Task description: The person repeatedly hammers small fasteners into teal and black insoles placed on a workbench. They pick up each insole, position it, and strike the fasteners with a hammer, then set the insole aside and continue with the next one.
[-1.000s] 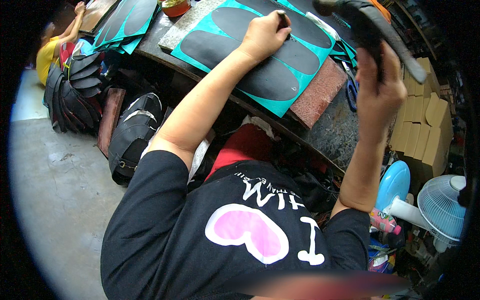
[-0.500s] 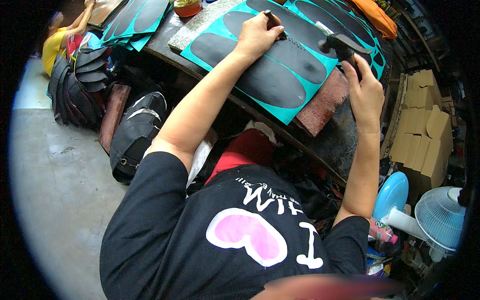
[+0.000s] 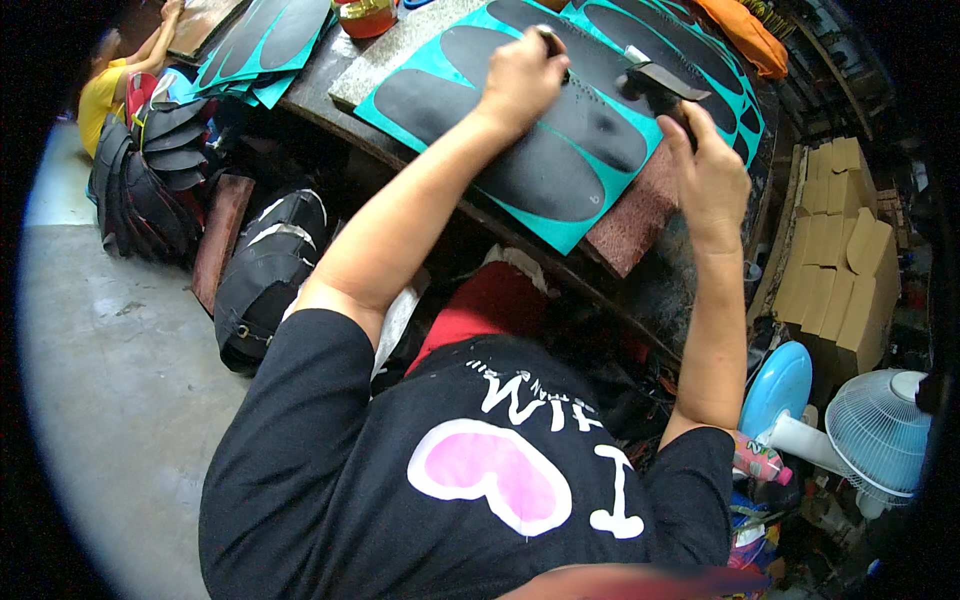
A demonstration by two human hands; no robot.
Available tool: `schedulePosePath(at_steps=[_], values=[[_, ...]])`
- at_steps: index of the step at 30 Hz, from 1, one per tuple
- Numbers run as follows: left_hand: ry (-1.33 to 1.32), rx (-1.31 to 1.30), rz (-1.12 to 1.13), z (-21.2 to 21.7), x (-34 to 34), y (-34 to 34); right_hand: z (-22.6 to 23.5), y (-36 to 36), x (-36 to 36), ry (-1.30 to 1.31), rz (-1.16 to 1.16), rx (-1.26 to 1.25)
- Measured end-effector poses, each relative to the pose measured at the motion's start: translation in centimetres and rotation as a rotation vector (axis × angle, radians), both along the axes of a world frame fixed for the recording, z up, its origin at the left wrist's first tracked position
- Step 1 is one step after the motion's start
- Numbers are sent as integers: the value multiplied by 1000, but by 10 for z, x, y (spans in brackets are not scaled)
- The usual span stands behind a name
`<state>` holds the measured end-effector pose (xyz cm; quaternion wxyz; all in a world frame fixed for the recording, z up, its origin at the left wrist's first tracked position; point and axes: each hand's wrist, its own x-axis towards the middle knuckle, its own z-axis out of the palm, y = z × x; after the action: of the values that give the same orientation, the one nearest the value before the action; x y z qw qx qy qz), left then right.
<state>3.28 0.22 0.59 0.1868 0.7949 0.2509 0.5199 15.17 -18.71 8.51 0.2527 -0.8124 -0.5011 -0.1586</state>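
Observation:
My left hand (image 3: 520, 85) is closed around a short dark punch-like tool (image 3: 549, 42), over a teal sheet (image 3: 565, 235) printed with large black ovals (image 3: 550, 178). A row of small marks runs along one oval beside the tool. The tool's lower tip is hard to make out. In my right hand (image 3: 715, 178) is a hammer (image 3: 658, 88), its dark head slightly blurred above the right part of the sheet, apart from the punch. A reddish-brown slab (image 3: 637, 215) sticks out from under the sheet, near my right hand.
More teal sheets (image 3: 265, 40) lie at the table's far left, beside a jar of amber liquid (image 3: 364, 17). A grey stone slab (image 3: 375, 65) sits under the sheet's left edge. Cardboard boxes (image 3: 838, 260) and a fan (image 3: 880, 430) stand right. Another person (image 3: 105, 95) sits far left.
The hammer and my right hand have swung a little left, closer to the punch. My left hand has shifted slightly, with the punch still in it.

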Motion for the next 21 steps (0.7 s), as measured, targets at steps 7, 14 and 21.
schedulePosePath(at_steps=[7,14,21], values=[[39,-170,-178,-1,-5,6,41,-27,6,94,346,456],[299,172,-90,5,3,-18,11,-5,-15,241,161,125],[-10,-375,-251,-3,1,2,35,-34,10,143,302,383]])
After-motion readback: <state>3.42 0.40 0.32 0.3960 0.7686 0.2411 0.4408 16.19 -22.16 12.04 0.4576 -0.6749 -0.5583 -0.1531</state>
